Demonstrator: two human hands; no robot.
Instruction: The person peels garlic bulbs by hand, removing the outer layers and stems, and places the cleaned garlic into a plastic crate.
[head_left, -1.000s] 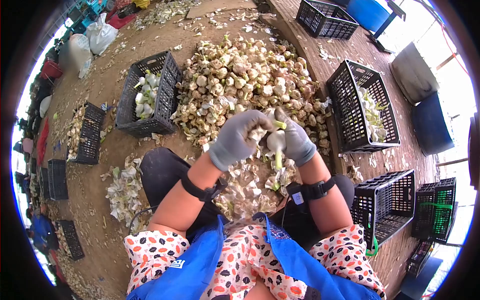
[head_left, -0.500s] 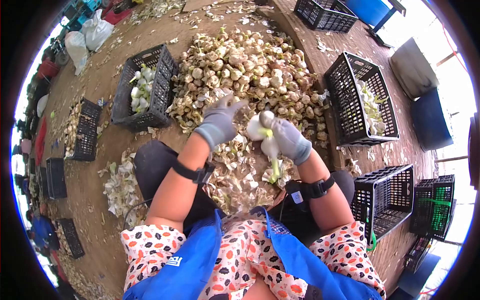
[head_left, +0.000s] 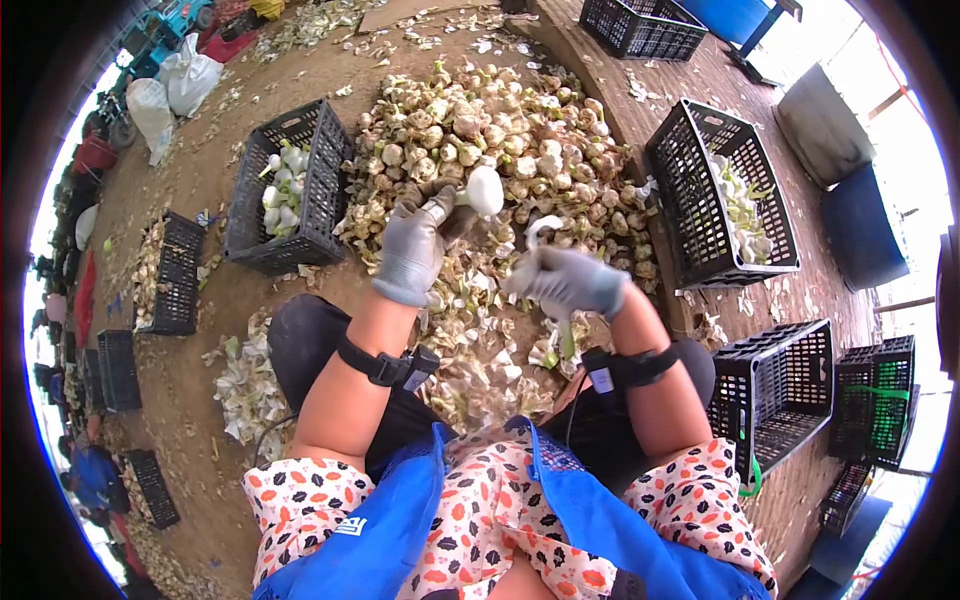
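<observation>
My left hand [head_left: 415, 245], in a grey glove, grips the stem of a peeled white bulb [head_left: 485, 192] over the near side of the pile of unpeeled bulbs [head_left: 490, 125]. To its right is my gloved right hand [head_left: 565, 280], blurred, with its fingers closed. A curved white piece [head_left: 543, 229] sticks up from its fingers and a green stem [head_left: 567, 338] hangs below, so it holds peel or a bulb that I cannot clearly make out. Loose peels [head_left: 480, 350] cover the ground below both hands.
A black crate [head_left: 330, 200] with peeled bulbs stands on the left, another [head_left: 700, 215] with bulbs on the wooden boards at right. Further crates [head_left: 770, 400] stand at lower right. White sacks [head_left: 190, 77] are at upper left. A person in blue [head_left: 97, 475] is at far left.
My left hand, empty before, now grips a peeled bulb by its stem. That bulb has moved up and left, away from my right hand, which has turned inward and slightly down.
</observation>
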